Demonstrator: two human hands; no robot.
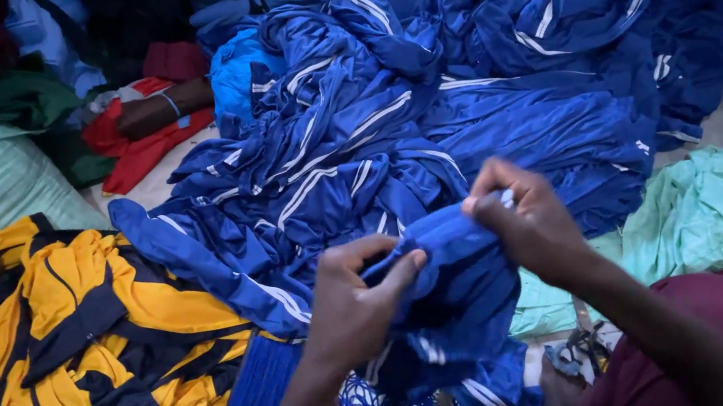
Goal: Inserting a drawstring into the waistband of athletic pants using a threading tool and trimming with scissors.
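Risk noted: left hand (353,297) and right hand (529,222) both pinch a bunched fold of one blue garment (456,300) held over the lap, fingers closed on cloth. Its lower part hangs touching the blue striped pile (422,95) behind, so a pull could likely drag neighbouring pieces along. Slippery-looking fabric may slide from the pinch. Yellow and navy garments (65,360) lie just beside, easy to mix in.
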